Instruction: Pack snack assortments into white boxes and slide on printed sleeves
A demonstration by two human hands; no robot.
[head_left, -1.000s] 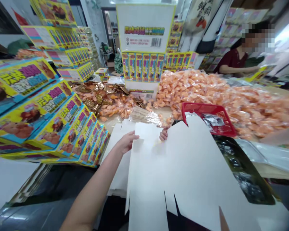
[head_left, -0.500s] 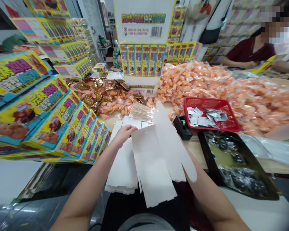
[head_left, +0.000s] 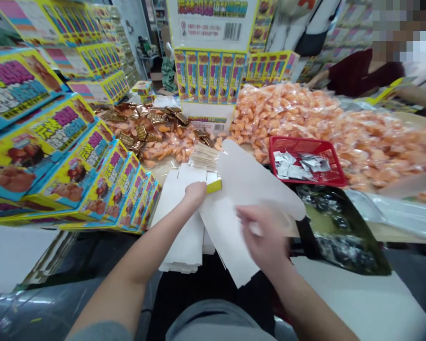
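A white cardboard box blank (head_left: 230,227) with rounded flaps lies tilted across my lap and the table edge. My left hand (head_left: 196,192) is closed on its left edge, beside a folded-up yellow flap (head_left: 214,186). Over the lower right part of the blank is my right hand (head_left: 264,232), smeared by motion. Its fingers look curled, but whether they grip anything is unclear. A stack of flat white box blanks (head_left: 179,232) lies under and left of my left hand. Just beyond it is a bundle of thin pale sticks (head_left: 205,156).
Printed yellow-and-blue boxes (head_left: 67,161) are stacked at the left. Orange pieces in clear bags (head_left: 287,111) and brown-gold packets (head_left: 142,132) cover the back. At right are a red basket (head_left: 335,163) of silver sachets and a dark tray (head_left: 372,255). A co-worker (head_left: 355,76) sits at far right.
The blank has turned, and its yellow flap now shows at my left hand. My right hand has come out from behind the blank to its front. The view has shifted slightly.
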